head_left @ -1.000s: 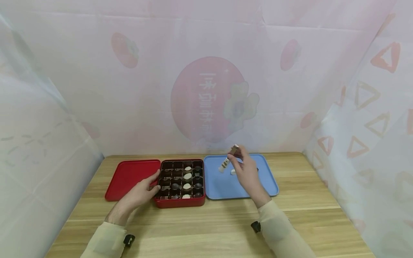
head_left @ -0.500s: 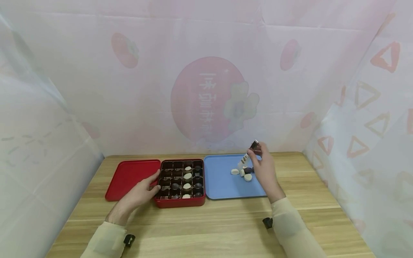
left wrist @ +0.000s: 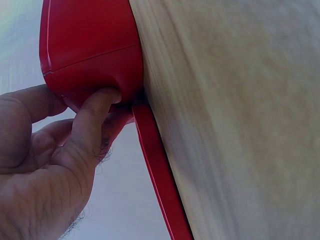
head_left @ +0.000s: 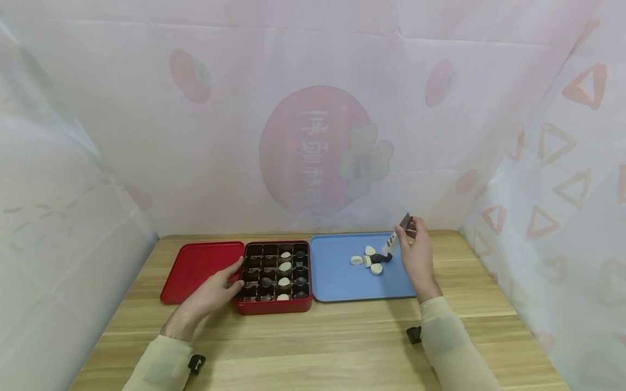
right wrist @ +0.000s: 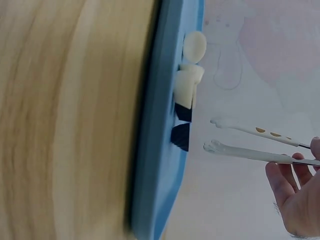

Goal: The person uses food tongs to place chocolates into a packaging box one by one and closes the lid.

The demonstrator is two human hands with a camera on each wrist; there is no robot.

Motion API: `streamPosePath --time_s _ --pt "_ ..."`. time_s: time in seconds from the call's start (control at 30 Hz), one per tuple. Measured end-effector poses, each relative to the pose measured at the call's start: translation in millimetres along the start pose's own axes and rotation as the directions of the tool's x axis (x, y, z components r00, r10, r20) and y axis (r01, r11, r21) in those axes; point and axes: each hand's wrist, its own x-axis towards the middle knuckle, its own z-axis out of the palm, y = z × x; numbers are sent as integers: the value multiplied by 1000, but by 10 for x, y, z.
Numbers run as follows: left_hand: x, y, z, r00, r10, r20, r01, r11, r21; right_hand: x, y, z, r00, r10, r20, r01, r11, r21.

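My left hand (head_left: 215,290) rests against the left side of a red tin box (head_left: 275,308), its thumb and fingers touching the wall near the corner; the left wrist view shows the thumb bent on the red side (left wrist: 100,50). Dark and white chocolates sit in some of the box's compartments. My right hand (head_left: 417,255) holds small tongs (head_left: 393,240) with pale, paw-shaped tips. In the right wrist view the tongs (right wrist: 260,142) stand spread, nothing between their tips, beside the dark chocolates (right wrist: 181,136). Several white chocolates (head_left: 376,269) and dark chocolates (head_left: 376,259) lie together on the blue tray (head_left: 337,285).
A red lid (head_left: 200,266) lies left of the box, and the blue tray is close on its right. All stand on a wooden table (head_left: 303,347). Printed cloth (head_left: 313,54) hangs behind and on both sides.
My right hand has moved right with the tongs, from over the tray's left part to the dark chocolates at its right, uncovering the chocolates. My left hand has stayed on the box.
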Motion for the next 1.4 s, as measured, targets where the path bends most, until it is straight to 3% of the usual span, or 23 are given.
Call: streamPosePath --time_s 0.4,0.8,1.1,1.4 --pt "1 6 -1 1000 1 5 -1 1000 -1 35 160 -1 999 34 -5 -34 998 -58" --pt "5 10 -1 1000 15 -2 -15 1000 6 21 199 86 999 -45 3 46 996 -78" --pt "0 5 1 1000 6 0 -6 1000 -1 -32 14 104 997 -78 -15 77 996 -39" --pt "4 3 15 1000 10 -3 -10 1000 -12 -168 -364 284 980 -200 15 200 980 -8"
